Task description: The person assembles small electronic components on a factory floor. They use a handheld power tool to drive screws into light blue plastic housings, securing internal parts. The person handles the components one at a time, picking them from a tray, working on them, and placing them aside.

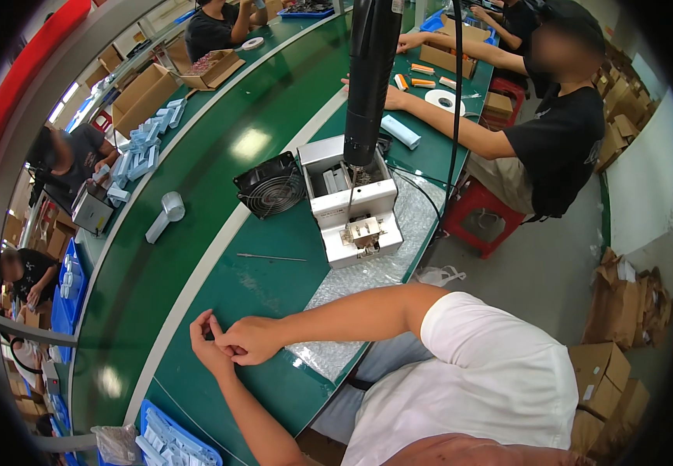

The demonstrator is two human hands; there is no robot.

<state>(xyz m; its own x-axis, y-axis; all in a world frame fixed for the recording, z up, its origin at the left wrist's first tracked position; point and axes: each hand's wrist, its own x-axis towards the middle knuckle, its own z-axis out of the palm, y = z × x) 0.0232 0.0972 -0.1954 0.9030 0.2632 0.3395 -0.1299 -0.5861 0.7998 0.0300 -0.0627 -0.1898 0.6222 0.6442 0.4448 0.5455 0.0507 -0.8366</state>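
Over the near part of the green table, my two hands meet and touch. My left hand [210,347] has its fingers half curled. The closed fingers of my right hand [252,339] press against it. Anything small between them is hidden. Beyond my hands, a thin metal rod [271,257] lies on the table. A white metal machine [356,206] stands to the right of the rod, under a black electric screwdriver [366,85] that hangs upright, its long bit reaching down to the machine. At the machine's left sits a black fan with a wire guard [269,186].
Bubble wrap [328,311] lies beneath the machine and along the table edge. A green conveyor [220,186] curves past on the left, carrying a light-coloured handheld part [167,217]. A blue tray [177,439] of pale blue parts sits near left. Co-workers sit around; a red stool [482,217] stands at right.
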